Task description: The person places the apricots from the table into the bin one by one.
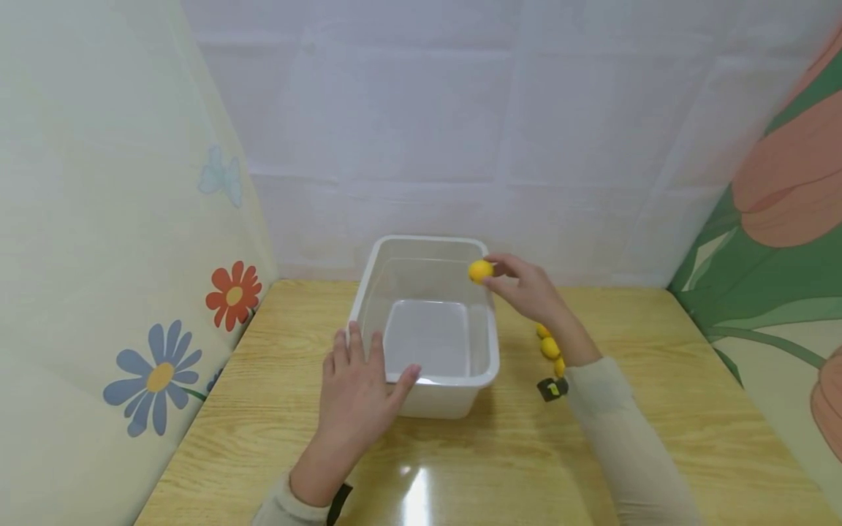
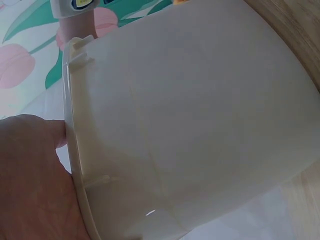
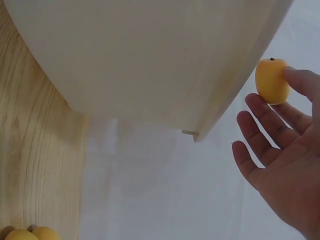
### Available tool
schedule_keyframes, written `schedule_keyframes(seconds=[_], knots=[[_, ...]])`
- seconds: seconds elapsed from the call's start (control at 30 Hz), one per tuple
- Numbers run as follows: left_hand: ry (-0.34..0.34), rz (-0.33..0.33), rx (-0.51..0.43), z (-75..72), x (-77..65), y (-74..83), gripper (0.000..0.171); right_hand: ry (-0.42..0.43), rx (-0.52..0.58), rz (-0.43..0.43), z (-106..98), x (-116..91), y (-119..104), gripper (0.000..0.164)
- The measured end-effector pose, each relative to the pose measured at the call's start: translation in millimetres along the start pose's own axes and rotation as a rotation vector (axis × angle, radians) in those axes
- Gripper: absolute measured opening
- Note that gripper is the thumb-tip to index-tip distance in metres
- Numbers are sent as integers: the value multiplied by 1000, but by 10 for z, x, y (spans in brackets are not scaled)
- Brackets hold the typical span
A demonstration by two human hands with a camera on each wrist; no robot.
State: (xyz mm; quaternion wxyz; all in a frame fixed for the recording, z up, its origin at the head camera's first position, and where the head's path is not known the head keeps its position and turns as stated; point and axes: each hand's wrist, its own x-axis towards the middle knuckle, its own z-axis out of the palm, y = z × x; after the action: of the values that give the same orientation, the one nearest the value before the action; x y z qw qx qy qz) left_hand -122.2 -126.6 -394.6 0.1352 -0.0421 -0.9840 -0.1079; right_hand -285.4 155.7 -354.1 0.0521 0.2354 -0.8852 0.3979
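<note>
My right hand (image 1: 525,287) pinches a small yellow fruit (image 1: 481,272) between thumb and fingertips, over the right rim of a white plastic bin (image 1: 427,381). In the right wrist view, the fruit (image 3: 272,81) has a small dark stem end, and the other fingers spread loosely below it. My left hand (image 1: 355,387) rests on the near left corner of the bin, its fingers fairly straight and spread across the rim. From the left wrist view, that hand (image 2: 35,175) lies against the rim of the bin (image 2: 190,115). Nothing shows on the bin's floor.
Several more yellow fruits (image 1: 550,348) lie on the wooden table (image 1: 658,409) right of the bin, partly hidden by my right forearm. A white cloth (image 1: 395,131) hangs behind the bin. Flower-patterned panels (image 1: 160,378) stand at both sides.
</note>
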Motion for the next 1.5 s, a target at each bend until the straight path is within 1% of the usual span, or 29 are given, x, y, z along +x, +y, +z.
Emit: schedule_keyframes(seconds=[0.2, 0.43, 0.57, 0.67, 0.8, 0.9, 1.03, 1.13, 1.3, 1.5], knots=[[3, 8, 7, 16, 16, 11, 96, -19, -7, 2, 17, 19, -14, 49], [-9, 11, 18, -1, 27, 17, 96, -1, -20, -1, -8, 10, 58, 47], [-20, 22, 28, -49, 33, 10, 95, 9, -33, 14, -48, -45, 225, 47], [-22, 35, 27, -79, 37, -12, 96, 9, -45, 43, -97, -124, 385, 49], [-28, 56, 25, -104, 51, -61, 98, -1, -54, 112, -184, -256, 574, 53], [-28, 72, 21, -112, 70, -102, 95, -2, -50, 154, -245, -347, 686, 55], [-6, 87, -2, -97, 85, -136, 93, 9, -48, 184, -297, -441, 789, 57], [14, 95, -37, -75, 85, -145, 91, 14, -56, 206, -316, -507, 853, 56], [8, 85, -94, -39, 77, -153, 90, 15, -61, 231, -329, -600, 981, 56], [0, 84, -100, -21, 75, -156, 88, 11, -77, 271, -331, -696, 1175, 62]])
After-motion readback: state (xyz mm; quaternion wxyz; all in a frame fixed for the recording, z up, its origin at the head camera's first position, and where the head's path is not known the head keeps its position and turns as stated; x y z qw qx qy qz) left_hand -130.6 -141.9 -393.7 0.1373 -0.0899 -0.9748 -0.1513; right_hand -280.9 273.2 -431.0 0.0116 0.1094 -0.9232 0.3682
